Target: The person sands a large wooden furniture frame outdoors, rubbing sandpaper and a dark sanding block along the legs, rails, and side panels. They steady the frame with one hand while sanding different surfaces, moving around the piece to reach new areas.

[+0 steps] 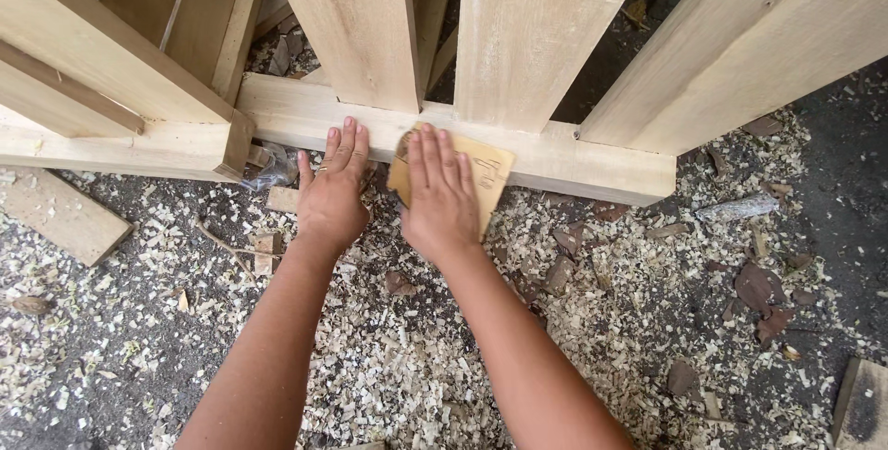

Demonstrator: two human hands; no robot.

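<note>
Head view: the right hand presses flat, fingers extended, on a sandpaper sheet against the low wooden rail. The left hand lies open, bracing the rail's left part, gripping nothing. The sheet may slip; raw edges may splinter fingers.

Right hand: flat, fingers together, pressing a tan sheet of sandpaper against the pale horizontal wooden rail. Left hand: flat, just beside the right, fingertips on the same rail, a ring on one finger. Three upright wooden slats rise from the rail. Second wooden frame: at left, meeting the rail's end. Ground: dark, strewn with wood shavings and bark pieces; a loose wooden offcut lies at left
</note>
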